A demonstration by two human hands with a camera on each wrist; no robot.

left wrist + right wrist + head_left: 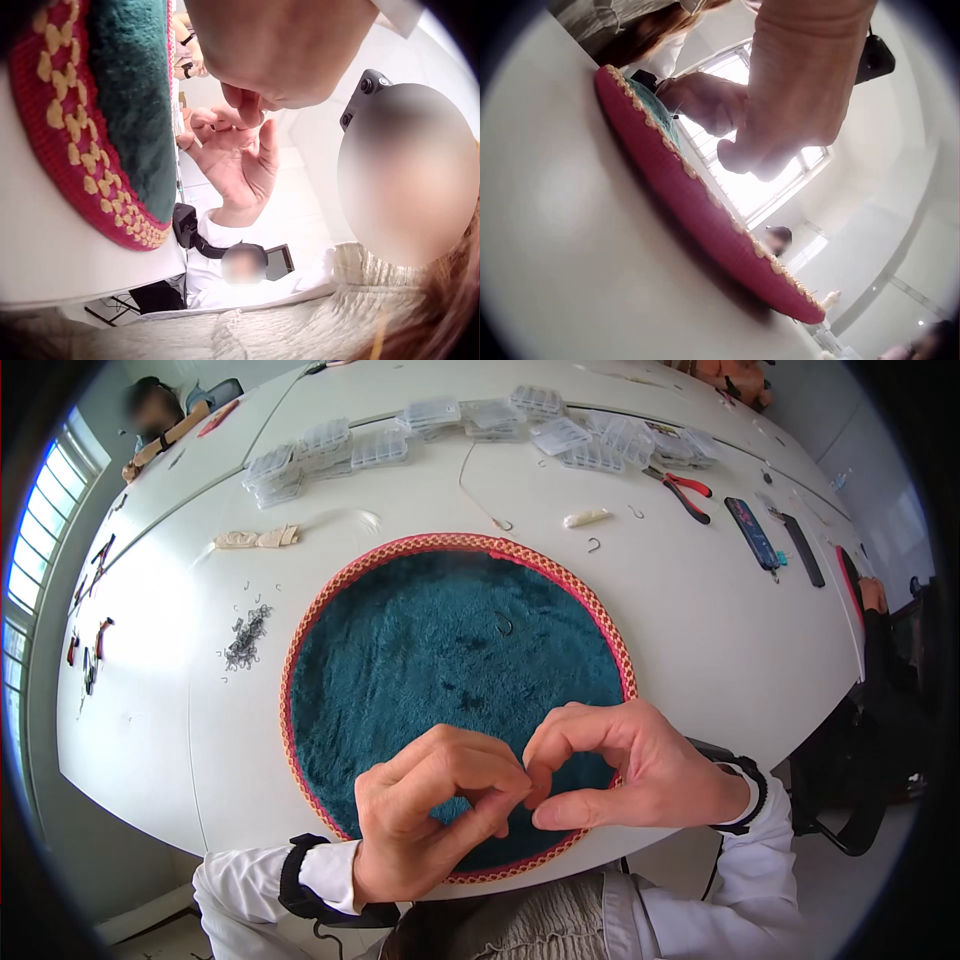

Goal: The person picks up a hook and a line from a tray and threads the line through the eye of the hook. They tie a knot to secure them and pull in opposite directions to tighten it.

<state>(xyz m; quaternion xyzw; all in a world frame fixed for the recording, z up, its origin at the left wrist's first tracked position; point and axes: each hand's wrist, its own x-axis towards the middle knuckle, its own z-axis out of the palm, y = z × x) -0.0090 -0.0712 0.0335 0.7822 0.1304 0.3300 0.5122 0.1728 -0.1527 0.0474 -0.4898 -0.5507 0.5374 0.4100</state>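
Table (735, 685) with a round tray (400, 640) at its near side. Above the tray's near edge, the left hand (410, 805) and right hand (655, 775) meet in what appears to be fine fingertip work; the next move probably calls for a steady, exact pinch. Left fingers curl, thumb against index; right thumb and index arch toward them. Any grip cannot be told. Left of the tray: a heap (246, 638) of hooks; on its plush, one hook (510, 628).

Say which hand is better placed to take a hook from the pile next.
Probably the left hand: the hook pile lies on that side, left of the round mat, farther from the right hand.
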